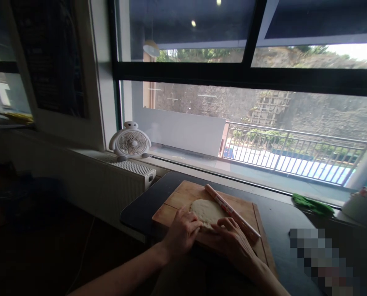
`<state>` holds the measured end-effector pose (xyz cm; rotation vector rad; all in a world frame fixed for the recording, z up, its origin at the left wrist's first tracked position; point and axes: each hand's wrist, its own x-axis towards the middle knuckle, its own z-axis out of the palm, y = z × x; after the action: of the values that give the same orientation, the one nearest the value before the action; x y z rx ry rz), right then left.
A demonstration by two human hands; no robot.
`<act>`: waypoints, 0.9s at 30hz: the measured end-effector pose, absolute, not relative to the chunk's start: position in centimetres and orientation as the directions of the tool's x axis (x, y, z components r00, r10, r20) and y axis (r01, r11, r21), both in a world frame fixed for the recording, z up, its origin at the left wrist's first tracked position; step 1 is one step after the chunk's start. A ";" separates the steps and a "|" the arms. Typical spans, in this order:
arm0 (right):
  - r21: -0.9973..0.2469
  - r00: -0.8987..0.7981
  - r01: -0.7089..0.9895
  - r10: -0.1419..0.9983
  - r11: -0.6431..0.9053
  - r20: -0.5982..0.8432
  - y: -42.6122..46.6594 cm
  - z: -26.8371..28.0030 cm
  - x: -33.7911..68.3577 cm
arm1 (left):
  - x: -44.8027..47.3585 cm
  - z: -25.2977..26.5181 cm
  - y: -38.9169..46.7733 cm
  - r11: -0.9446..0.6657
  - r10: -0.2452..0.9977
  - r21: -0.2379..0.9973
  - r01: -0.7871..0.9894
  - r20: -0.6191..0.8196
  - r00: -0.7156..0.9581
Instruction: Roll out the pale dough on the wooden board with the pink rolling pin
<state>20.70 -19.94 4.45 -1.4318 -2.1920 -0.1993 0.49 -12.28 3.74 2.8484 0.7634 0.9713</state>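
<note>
A flat round of pale dough (208, 210) lies on a wooden cutting board (177, 197). My left hand (184, 226) is at the dough's near left edge, its fingers curled and closed on the rim. At the near right edge, my right hand (229, 233) has its fingers bent, with the tips pinching the dough's rim. The two hands are close together but apart. A rolling pin (226, 205), wrapped in clear film with a red label, rests slantwise on the board to the right of the dough, just beyond my right hand.
The board sits on a dark table (143, 205) by a window. Behind the table's left side, a white fan (133, 142) stands on a radiator (121, 176). A green cloth (313, 204) lies at the right near the sill. A blurred-out patch (319, 255) covers something at the lower right.
</note>
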 end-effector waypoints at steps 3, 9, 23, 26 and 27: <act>-0.149 -0.293 0.900 0.821 0.409 0.489 -20.1 4.1 21.2 | 0.1 3.5 -12.6 -0.885 0.441 0.133 0.446 0.548 0.711; -0.091 -0.374 0.891 0.832 0.445 0.410 -20.1 4.3 20.4 | 0.5 3.7 -12.8 -0.897 0.407 0.068 0.437 0.513 0.756; -0.124 -0.356 0.896 0.856 0.427 0.376 -20.0 4.7 19.6 | -0.5 4.6 -11.9 -0.910 0.412 0.164 0.381 0.463 0.785; -0.114 -0.390 0.882 0.845 0.456 0.367 -19.7 5.2 19.5 | -0.3 5.0 -12.3 -0.918 0.389 0.129 0.374 0.464 0.796; -0.127 -0.388 0.879 0.844 0.459 0.369 -19.6 5.3 19.7 | -0.3 5.0 -12.4 -0.916 0.394 0.125 0.382 0.470 0.790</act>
<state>19.68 -19.65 5.31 -1.4525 -2.3326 -0.1253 -0.31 -12.41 5.01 2.9504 0.6396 0.7820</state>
